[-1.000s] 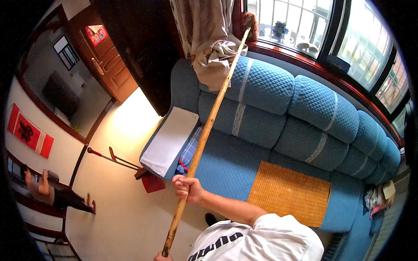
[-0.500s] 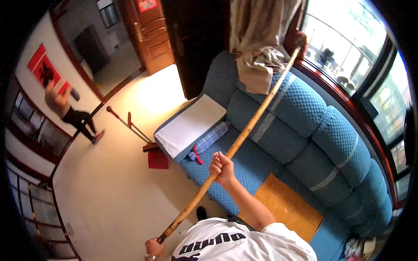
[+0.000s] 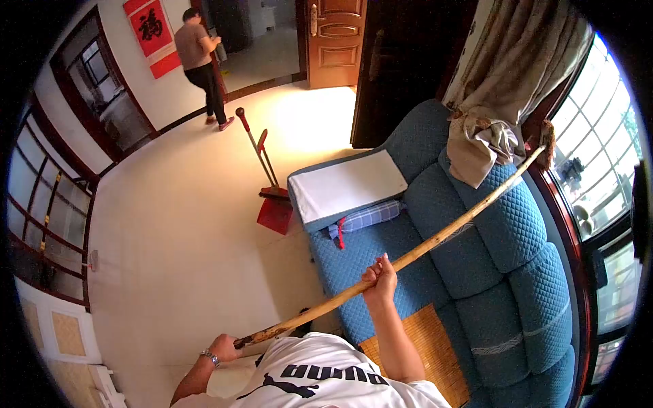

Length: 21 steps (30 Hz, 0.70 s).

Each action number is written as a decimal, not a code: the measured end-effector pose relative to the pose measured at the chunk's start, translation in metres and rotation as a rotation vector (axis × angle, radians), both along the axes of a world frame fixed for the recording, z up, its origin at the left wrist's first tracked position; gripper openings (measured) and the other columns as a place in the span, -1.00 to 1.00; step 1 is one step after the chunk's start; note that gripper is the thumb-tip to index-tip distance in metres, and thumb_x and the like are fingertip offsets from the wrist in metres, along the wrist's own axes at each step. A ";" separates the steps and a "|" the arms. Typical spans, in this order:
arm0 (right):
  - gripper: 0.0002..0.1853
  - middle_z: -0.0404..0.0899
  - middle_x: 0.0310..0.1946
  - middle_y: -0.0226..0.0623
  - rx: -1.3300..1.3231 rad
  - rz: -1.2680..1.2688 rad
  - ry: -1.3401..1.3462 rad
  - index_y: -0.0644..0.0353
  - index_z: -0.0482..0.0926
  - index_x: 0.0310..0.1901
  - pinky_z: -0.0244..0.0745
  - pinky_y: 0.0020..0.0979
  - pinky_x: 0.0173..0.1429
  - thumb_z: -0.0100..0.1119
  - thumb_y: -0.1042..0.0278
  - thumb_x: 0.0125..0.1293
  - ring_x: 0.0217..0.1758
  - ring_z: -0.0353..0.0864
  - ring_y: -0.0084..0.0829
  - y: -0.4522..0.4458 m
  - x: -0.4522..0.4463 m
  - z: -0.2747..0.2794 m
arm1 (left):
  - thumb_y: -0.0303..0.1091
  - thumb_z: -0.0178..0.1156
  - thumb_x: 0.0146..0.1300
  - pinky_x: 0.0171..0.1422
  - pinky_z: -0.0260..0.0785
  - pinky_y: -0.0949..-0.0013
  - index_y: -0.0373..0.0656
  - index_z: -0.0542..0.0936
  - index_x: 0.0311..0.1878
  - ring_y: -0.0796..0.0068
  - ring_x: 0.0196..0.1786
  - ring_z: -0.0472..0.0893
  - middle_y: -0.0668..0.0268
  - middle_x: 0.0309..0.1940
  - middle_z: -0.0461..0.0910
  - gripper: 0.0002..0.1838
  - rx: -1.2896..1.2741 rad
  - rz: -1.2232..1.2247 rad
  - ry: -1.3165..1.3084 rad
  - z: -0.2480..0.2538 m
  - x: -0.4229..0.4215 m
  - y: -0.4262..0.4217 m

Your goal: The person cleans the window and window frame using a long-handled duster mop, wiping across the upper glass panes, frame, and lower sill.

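A long wooden pole (image 3: 462,221) runs diagonally across the view above the blue sofa. My left hand (image 3: 224,347), with a watch at the wrist, is closed round its lower end. Farther up, my right hand (image 3: 381,278) grips the shaft, fingers curled round it. The pole's far end has a brown, fuzzy-looking head (image 3: 547,141) beside the window frame and the bunched beige curtain (image 3: 491,139); whether they touch is unclear.
The blue sofa (image 3: 486,262) bears a white pad (image 3: 350,183), a checked cushion (image 3: 371,216) and a woven mat (image 3: 435,357). A red dustpan (image 3: 275,214) and a long-handled broom stand on the floor. Another person (image 3: 197,58) is by the far wall.
The view has turned, so the sofa and pole appear swung clockwise. My left hand now shows more fully. Both hands keep hold of the pole, its head still by the window. The other person's pose has changed.
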State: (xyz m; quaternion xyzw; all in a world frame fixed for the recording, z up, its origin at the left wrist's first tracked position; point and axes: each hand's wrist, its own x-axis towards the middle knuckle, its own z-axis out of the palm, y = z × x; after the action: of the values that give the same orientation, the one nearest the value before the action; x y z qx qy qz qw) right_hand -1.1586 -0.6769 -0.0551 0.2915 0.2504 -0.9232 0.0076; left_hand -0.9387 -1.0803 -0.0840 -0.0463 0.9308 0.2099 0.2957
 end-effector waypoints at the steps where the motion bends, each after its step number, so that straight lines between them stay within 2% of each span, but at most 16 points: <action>1: -0.73 0.15 -0.70 -0.55 0.043 -0.032 -0.029 0.06 0.33 -0.43 0.09 -0.51 -0.65 0.15 0.13 0.27 -0.74 0.13 -0.61 -0.001 0.002 -0.001 | -0.17 0.22 -0.14 -0.29 0.42 0.14 -0.29 0.58 -0.48 -0.03 -0.45 0.56 -0.05 -0.55 0.55 -0.68 0.017 -0.044 -0.025 0.000 0.000 -0.001; 5: -0.73 0.17 -0.70 -0.52 0.073 -0.053 -0.037 0.07 0.32 -0.43 0.14 -0.50 -0.64 0.18 0.17 0.25 -0.73 0.18 -0.58 -0.004 0.005 0.000 | -0.17 0.23 -0.14 -0.35 0.37 0.17 -0.35 0.55 -0.50 0.10 -0.56 0.52 -0.07 -0.60 0.52 -0.65 0.083 -0.003 -0.158 0.013 -0.003 -0.006; 7: -0.74 0.19 -0.69 -0.50 0.085 -0.070 -0.056 0.08 0.31 -0.42 0.17 -0.48 -0.63 0.18 0.21 0.25 -0.72 0.20 -0.56 -0.007 0.008 0.001 | -0.17 0.23 -0.14 -0.40 0.33 0.21 -0.39 0.50 -0.51 0.34 -0.62 0.40 0.03 -0.69 0.47 -0.63 0.125 0.013 -0.246 0.011 -0.003 -0.014; 8: -0.75 0.21 -0.68 -0.48 0.097 -0.090 -0.074 0.08 0.29 -0.42 0.20 -0.47 -0.63 0.18 0.25 0.24 -0.71 0.23 -0.53 -0.008 0.009 0.002 | -0.17 0.23 -0.14 -0.40 0.33 0.21 -0.39 0.50 -0.51 0.34 -0.62 0.40 0.03 -0.69 0.47 -0.63 0.124 0.014 -0.245 0.011 -0.003 -0.017; 10: -0.76 0.22 -0.68 -0.46 0.121 -0.111 -0.069 0.09 0.28 -0.41 0.22 -0.45 -0.62 0.16 0.28 0.24 -0.70 0.25 -0.51 -0.009 0.012 0.000 | -0.18 0.22 -0.12 -0.45 0.28 0.26 -0.40 0.47 -0.51 0.47 -0.61 0.30 0.18 -0.75 0.39 -0.62 0.161 -0.037 -0.325 0.017 -0.009 -0.018; 17: -0.79 0.29 -0.63 -0.40 0.169 -0.124 -0.011 0.11 0.27 -0.38 0.31 -0.41 -0.59 0.13 0.33 0.23 -0.65 0.34 -0.45 -0.005 0.016 -0.004 | -0.15 0.24 -0.12 -0.54 0.18 0.31 -0.36 0.42 -0.59 0.51 -0.66 0.27 0.35 -0.79 0.33 -0.61 0.234 -0.101 -0.335 0.016 -0.016 -0.024; 21: -0.79 0.31 -0.62 -0.39 0.226 -0.125 -0.031 0.11 0.27 -0.37 0.35 -0.40 -0.59 0.12 0.32 0.24 -0.64 0.37 -0.45 0.001 0.014 -0.002 | -0.16 0.24 -0.11 -0.59 0.13 0.35 -0.27 0.38 -0.67 0.56 -0.69 0.26 0.41 -0.79 0.33 -0.63 0.261 -0.030 -0.475 0.025 -0.021 -0.012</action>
State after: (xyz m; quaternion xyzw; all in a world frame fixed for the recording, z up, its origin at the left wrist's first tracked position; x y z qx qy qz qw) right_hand -1.1442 -0.6755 -0.0567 0.3198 0.3342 -0.8831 -0.0790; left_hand -0.9601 -1.0924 -0.0588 -0.0418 0.8011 0.3069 0.5122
